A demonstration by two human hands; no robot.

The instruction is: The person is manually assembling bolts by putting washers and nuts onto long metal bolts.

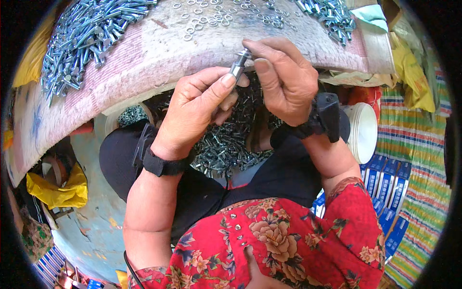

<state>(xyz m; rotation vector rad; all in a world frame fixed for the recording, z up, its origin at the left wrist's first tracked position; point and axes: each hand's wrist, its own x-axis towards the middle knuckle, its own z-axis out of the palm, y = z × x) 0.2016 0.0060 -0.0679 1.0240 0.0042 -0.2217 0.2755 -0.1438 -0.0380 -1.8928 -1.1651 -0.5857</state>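
Observation:
In front of me my left hand is closed round the lower part of a shiny metal expansion bolt, its thumb pressed along the sleeve. The bolt tilts up to the right. At its upper end sits a washer. My right hand pinches that end between fingertips; whether a nut is in them is too small to tell. Both hands are just over the near edge of a cloth-covered table. Loose washers are scattered on the cloth beyond them.
A large heap of long bolts covers the table's left, a smaller heap its right. Below my hands lies a mass of finished-looking bolts. A white bucket stands by my right knee, near blue-and-white boxes; a tub of nuts is at left.

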